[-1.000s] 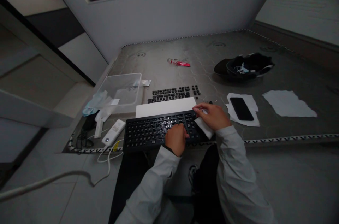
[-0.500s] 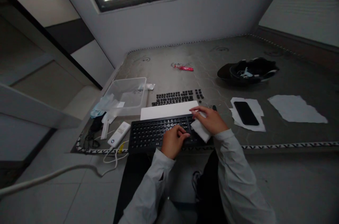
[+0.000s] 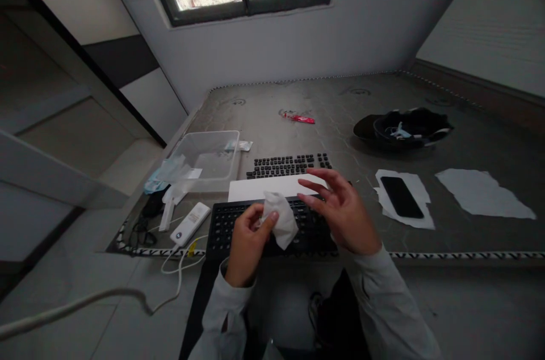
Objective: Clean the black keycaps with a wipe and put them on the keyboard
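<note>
A crumpled white tissue (image 3: 281, 222) is pinched between the thumb and fingers of my left hand (image 3: 249, 238), raised over the keyboard. My right hand (image 3: 344, 209) holds nothing; its fingers are spread above the keyboard's right part. The black keyboard base (image 3: 221, 224), its keycaps off, lies along the front edge under both hands, partly hidden by them. Behind it is a long white strip (image 3: 251, 188), whose right end the right fingers overlap. Loose black keycaps (image 3: 279, 166) stand in rows beyond the strip.
To the left are a clear plastic bin (image 3: 208, 184), a white power strip (image 3: 191, 225) with its cable, and plastic bags (image 3: 176, 172). A phone (image 3: 401, 197) rests on torn paper at right, near another paper sheet (image 3: 485, 192). Farther back lie a black cap (image 3: 404, 130) and a red packet (image 3: 300, 118).
The tissue has passed from my right hand to my left, which has lifted and moved left. My right hand has opened. The view has tilted slightly upward.
</note>
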`<state>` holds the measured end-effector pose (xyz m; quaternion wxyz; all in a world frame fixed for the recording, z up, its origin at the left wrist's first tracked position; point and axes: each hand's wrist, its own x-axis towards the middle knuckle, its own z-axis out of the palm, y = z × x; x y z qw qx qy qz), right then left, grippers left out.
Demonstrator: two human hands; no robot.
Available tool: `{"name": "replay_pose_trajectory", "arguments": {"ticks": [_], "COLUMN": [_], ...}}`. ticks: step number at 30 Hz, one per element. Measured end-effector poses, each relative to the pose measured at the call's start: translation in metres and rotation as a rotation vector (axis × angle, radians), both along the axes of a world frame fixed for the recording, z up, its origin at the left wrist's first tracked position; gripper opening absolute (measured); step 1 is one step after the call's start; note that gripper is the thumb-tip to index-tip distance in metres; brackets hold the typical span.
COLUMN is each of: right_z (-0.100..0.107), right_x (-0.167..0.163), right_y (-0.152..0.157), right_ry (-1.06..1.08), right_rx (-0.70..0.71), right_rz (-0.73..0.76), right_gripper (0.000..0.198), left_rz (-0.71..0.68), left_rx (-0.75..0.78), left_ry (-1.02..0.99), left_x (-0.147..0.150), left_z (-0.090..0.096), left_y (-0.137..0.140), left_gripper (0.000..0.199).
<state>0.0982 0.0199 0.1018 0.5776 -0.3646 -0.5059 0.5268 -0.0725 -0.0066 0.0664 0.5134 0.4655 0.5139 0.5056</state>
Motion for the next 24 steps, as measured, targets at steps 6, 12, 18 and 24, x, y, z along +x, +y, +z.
{"name": "replay_pose_trajectory", "arguments": {"ticks": [6, 12, 18, 24], "right_z": [0.040, 0.057, 0.058, 0.057], "right_x": [-0.004, -0.008, -0.010, -0.009], "right_y": [-0.038, -0.056, -0.058, -0.057], "right_ry": [0.218, 0.259, 0.271, 0.287], "right_rx": [-0.102, -0.192, -0.218, -0.227], "right_rz": [0.040, 0.077, 0.073, 0.106], "right_gripper": [0.032, 0.034, 0.037, 0.036], "left_rz": [0.132, 0.114, 0.102, 0.109], "left_rx": [-0.009, -0.019, -0.031, -0.039], "left_ry": [-0.150, -0.167, -0.194, -0.194], "left_x": [-0.011, -0.008, -0.007, -0.005], "left_z": [0.006, 0.004, -0.001, 0.002], "left_y": [-0.004, -0.004, -0.001, -0.003], "left_gripper": [0.026, 0.023, 0.023, 0.026]}}
